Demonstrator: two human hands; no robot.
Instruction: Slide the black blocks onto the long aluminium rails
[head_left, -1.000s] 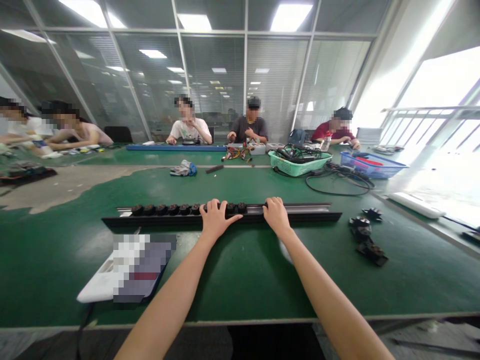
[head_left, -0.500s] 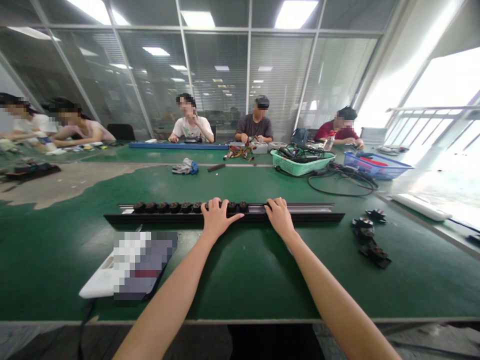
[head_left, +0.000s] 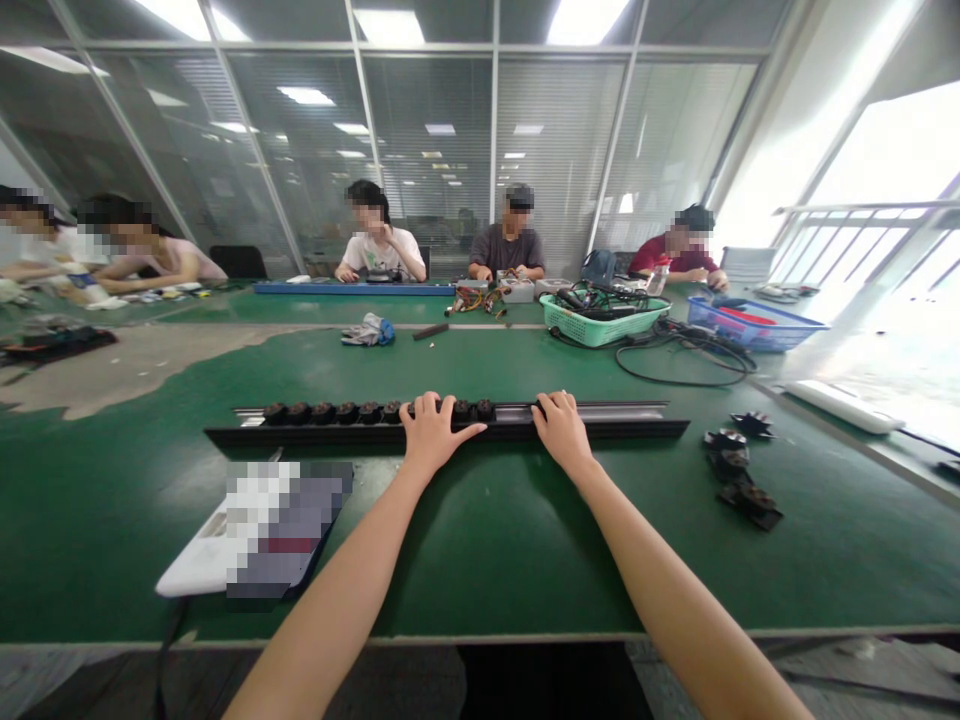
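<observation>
A long black rail (head_left: 615,428) lies across the green table (head_left: 487,540) in front of me. Several black round sockets (head_left: 330,411) sit in a row along its left half. My left hand (head_left: 429,434) rests on the rail over the sockets, fingers curled over its far edge and thumb stretched right. My right hand (head_left: 559,430) grips the rail a little to the right, fingers hooked over the top.
Loose black socket parts (head_left: 739,470) lie to the right. A white device with a blurred cover (head_left: 255,535) lies front left. Further back are a green basket (head_left: 600,325), a blue tray (head_left: 750,328), cables (head_left: 686,355) and several seated people across the table.
Both hands stay on the rail in the same places. Only the view has shifted slightly.
</observation>
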